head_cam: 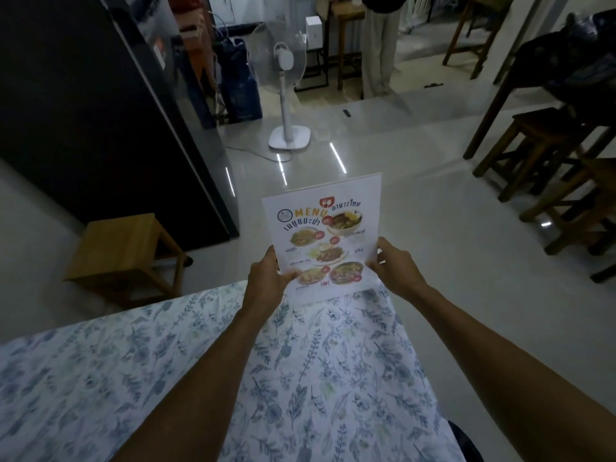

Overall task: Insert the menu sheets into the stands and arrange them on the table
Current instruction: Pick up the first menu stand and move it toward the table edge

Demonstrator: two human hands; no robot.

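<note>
A clear menu stand (325,238) with a colourful food menu sheet inside stands upright at the far edge of the table (186,365), which wears a blue floral cloth. My left hand (268,278) grips the stand's lower left edge. On the lower right edge, my right hand (393,266) holds it with the thumb in front. The stand's base touches the cloth near the table's far edge and is partly hidden by my hands.
A light wooden stool (125,251) stands on the floor left of the table. A white pedestal fan (286,95) is ahead, a dark fridge (100,105) at left. Dark wooden stools and a table (546,155) fill the right. A person stands at the back (380,45).
</note>
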